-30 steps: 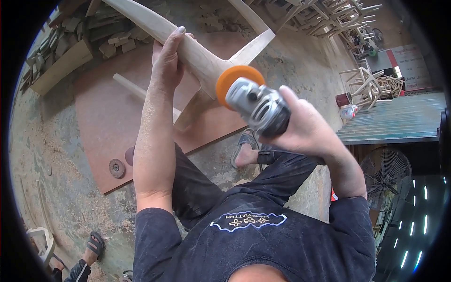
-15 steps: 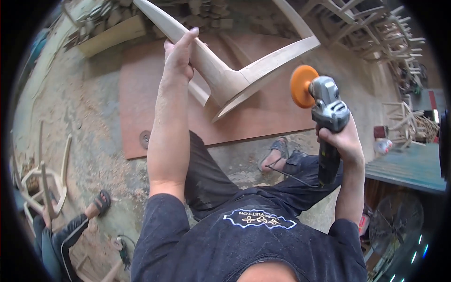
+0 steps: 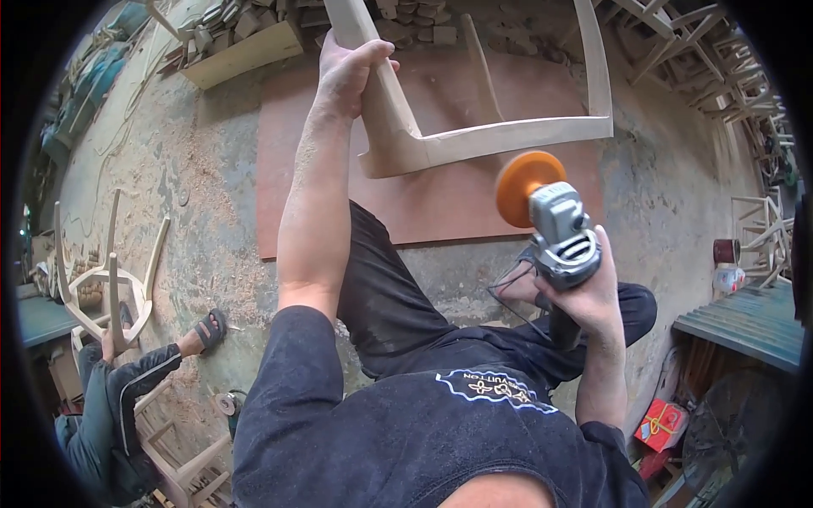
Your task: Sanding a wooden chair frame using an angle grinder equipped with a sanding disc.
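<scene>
A red box with a yellow mark lies at 4 o'clock, on the floor near a green corrugated sheet. A dark red can stands at 3 o'clock. The left hand is clamped on a leg of the pale wooden frame, held up at 12 o'clock. The right hand is clenched around the grey grinder. Its orange disc sits just below the frame's rail, apart from it. The hands are well apart.

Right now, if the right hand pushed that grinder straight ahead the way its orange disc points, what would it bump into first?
Probably the wooden chair frame that the left hand holds up. The right hand holds the grinder, whose orange disc sits just below the frame's pale rail. Depth is unclear, so it might pass in front.
</scene>
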Demonstrator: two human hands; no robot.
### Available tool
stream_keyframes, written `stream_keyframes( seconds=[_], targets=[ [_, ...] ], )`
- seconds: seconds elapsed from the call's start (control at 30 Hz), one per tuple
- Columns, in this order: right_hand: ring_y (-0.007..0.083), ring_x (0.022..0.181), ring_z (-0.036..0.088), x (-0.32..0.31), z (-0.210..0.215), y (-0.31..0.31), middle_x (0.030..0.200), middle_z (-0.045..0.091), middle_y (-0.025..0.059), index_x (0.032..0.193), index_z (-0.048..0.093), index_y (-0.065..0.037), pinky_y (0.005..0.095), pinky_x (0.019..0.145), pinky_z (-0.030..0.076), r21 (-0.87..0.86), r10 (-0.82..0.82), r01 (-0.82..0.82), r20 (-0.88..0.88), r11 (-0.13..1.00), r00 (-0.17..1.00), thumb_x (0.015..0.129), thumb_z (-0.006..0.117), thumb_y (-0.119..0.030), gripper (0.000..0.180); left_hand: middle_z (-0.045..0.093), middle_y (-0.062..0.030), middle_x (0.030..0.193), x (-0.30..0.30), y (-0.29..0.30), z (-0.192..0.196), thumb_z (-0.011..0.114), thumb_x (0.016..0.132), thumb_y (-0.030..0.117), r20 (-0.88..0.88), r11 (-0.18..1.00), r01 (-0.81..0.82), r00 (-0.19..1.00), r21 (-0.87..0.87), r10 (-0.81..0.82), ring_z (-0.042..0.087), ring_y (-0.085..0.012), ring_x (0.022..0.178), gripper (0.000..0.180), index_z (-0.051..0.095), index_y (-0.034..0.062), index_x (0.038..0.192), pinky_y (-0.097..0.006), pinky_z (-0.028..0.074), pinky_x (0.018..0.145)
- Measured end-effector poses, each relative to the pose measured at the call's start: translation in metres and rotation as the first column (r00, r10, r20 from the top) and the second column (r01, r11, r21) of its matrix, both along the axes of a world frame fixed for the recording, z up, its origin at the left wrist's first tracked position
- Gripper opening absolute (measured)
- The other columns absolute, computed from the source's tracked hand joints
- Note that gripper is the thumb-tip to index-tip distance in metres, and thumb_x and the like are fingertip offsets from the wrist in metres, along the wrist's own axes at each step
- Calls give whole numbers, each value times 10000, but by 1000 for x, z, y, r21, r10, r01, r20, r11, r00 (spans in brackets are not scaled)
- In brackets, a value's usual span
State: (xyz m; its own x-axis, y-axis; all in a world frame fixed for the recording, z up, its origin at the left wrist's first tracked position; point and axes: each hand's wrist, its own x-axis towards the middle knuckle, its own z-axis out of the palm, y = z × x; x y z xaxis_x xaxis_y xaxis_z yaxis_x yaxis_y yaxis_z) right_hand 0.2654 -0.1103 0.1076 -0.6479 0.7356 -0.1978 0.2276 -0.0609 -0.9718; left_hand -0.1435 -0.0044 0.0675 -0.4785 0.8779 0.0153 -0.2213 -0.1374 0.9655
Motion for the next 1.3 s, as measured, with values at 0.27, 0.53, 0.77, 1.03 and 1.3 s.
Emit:
stream_keyframes(
  seconds=[0.27, 0.53, 0.77, 1.03, 1.3],
  targets=[
    [185, 1165, 643, -52, -40, -13, 1230, 613, 105, 1253, 352, -61, 336, 961, 583, 77, -17, 12, 61, 997, 998, 791, 876, -53, 699, 603, -170, 1013, 14, -35, 0, 756, 728, 70, -113, 999, -26, 993, 18, 28, 713, -271, 713, 817, 350, 54, 1437, -438, 640, 630],
    [230, 1019, 720, -91, -33, -22, 1055, 706, 156, 1135, 463, -34, 370, 869, 570, 158, 111, -158, 275, 975, 955, 767, 921, -211, 615, 586, -204, 1077, 18, -41, -6, 753, 744, 73, -142, 997, -35, 989, 69, 45, 709, -273, 721, 811, 340, 31, 1442, -421, 636, 667],
    [201, 981, 703, -53, -31, 1, 1081, 688, 114, 1166, 504, -51, 360, 901, 579, 143, -125, 102, 162, 984, 979, 760, 916, -193, 596, 591, -194, 1074, 6, -43, -5, 768, 739, 119, -162, 1000, -8, 987, 9, 9, 712, -283, 732, 821, 344, 23, 1436, -418, 630, 687],
    [181, 971, 663, -31, -28, 8, 1064, 670, 87, 1162, 539, -47, 367, 860, 567, 170, -296, 272, 135, 947, 946, 765, 914, -199, 567, 615, -158, 983, 21, -40, 2, 738, 741, 96, -177, 999, 29, 984, 22, -25, 706, -246, 710, 786, 353, 23, 1422, -412, 631, 669],
    [518, 968, 675, -79, -28, -25, 990, 700, 294, 1144, 472, 3, 520, 796, 551, 192, 26, -64, 192, 979, 981, 763, 881, -280, 627, 600, -156, 1015, 24, -36, -9, 824, 756, 183, -171, 994, 15, 985, 104, 3, 717, -283, 761, 834, 378, 19, 1442, -415, 615, 676]
  ],
)
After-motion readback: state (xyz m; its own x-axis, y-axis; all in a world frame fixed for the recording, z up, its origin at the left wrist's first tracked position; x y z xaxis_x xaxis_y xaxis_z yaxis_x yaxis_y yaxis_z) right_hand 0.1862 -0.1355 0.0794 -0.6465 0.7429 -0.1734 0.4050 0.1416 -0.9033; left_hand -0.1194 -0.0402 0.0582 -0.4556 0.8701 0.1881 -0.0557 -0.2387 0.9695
